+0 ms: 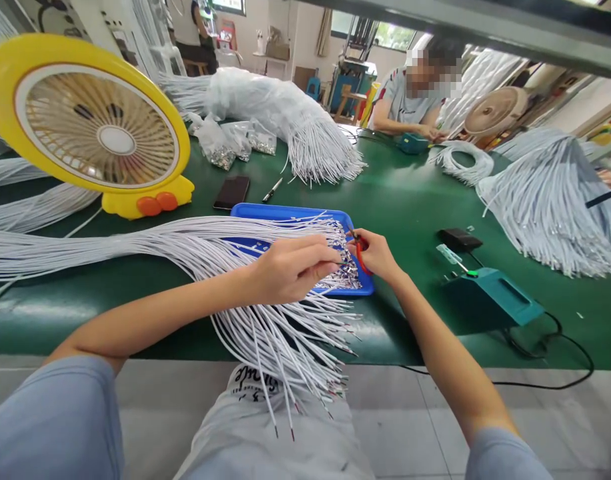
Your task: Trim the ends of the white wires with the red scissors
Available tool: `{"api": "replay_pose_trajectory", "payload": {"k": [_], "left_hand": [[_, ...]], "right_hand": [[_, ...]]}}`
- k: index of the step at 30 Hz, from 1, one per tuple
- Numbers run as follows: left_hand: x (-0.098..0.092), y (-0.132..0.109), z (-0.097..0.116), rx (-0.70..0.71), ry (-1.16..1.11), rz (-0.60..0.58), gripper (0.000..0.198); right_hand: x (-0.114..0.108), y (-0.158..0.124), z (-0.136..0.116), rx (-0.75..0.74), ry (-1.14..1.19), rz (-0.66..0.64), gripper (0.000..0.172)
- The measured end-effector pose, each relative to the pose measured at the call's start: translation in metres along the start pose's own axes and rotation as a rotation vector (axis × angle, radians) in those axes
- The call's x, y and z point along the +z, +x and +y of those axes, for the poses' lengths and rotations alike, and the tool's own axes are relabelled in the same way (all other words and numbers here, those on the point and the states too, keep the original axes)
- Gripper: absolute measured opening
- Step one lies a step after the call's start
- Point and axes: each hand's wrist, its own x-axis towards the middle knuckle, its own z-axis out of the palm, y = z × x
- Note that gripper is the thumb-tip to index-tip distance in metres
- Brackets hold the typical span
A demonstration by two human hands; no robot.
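Observation:
My left hand (298, 267) is closed in a pinch over the blue tray (366, 285), with a thin wire end just showing at its fingertips. White cables (285, 333) fan out below and behind it, their bare tips hanging over the table's front edge. Around red-handled pliers (360, 255), my right hand (378, 253) is closed, just right of the left fingertips. The jaws look dark and point up and left. Small shiny metal parts (353, 277) lie in the tray beneath both hands, mixed with cable ends.
On the green table (400, 220) stand a yellow fan (185, 160) at left and a teal device (495, 297) with a black cord at right. A phone (232, 192), a pen (272, 190) and cable bundles (325, 147) lie farther back. A person (410, 107) works across the table.

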Motion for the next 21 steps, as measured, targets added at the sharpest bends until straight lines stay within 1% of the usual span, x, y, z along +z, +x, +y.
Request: {"api": "replay_pose_trajectory", "payload": {"k": [3,6,8,10,11,13,14,15,16,17,18,19,20,21], "left_hand": [[0.007,-0.008,0.003,0.105,0.13,-0.14,0.017],[0.019,-0.019,0.008,0.145,0.186,-0.249,0.024],[0.028,-0.026,0.014,0.171,0.173,-0.329,0.028],[0.035,-0.03,0.018,0.21,0.127,-0.41,0.03],[0.037,-0.03,0.019,0.228,0.092,-0.443,0.028],[0.034,-0.026,0.013,0.221,0.043,-0.456,0.025],[0.029,-0.022,0.007,0.175,0.052,-0.456,0.025],[0.024,-0.017,-0.002,0.1,0.092,-0.456,0.026],[0.017,-0.013,-0.013,-0.017,0.176,-0.483,0.027],[0.011,-0.008,-0.025,-0.158,0.276,-0.581,0.026],[0.005,-0.005,-0.037,-0.279,0.385,-0.725,0.025],[0.0,-0.003,-0.048,-0.359,0.504,-0.893,0.023],[-0.003,-0.003,-0.058,-0.407,0.625,-1.021,0.021],[-0.005,-0.004,-0.067,-0.427,0.687,-1.074,0.018]], "right_hand": [[-0.002,0.003,0.007,0.001,-0.006,0.038,0.028],[-0.003,0.005,0.014,0.008,-0.015,0.104,0.029],[-0.003,0.007,0.018,0.02,-0.029,0.182,0.031],[-0.002,0.009,0.023,0.034,-0.039,0.271,0.037],[-0.002,0.01,0.025,0.039,-0.039,0.308,0.041],[-0.002,0.011,0.028,0.043,-0.029,0.363,0.049],[-0.001,0.012,0.029,0.042,-0.021,0.383,0.051],[-0.001,0.012,0.03,0.037,-0.012,0.4,0.053],[0.0,0.013,0.03,0.031,-0.002,0.415,0.054],[0.0,0.013,0.031,0.023,0.008,0.43,0.055],[0.001,0.013,0.031,0.016,0.017,0.444,0.055],[0.001,0.013,0.032,0.009,0.024,0.456,0.054],[0.002,0.014,0.032,0.003,0.031,0.465,0.054],[0.002,0.014,0.033,-0.003,0.033,0.466,0.054]]}}
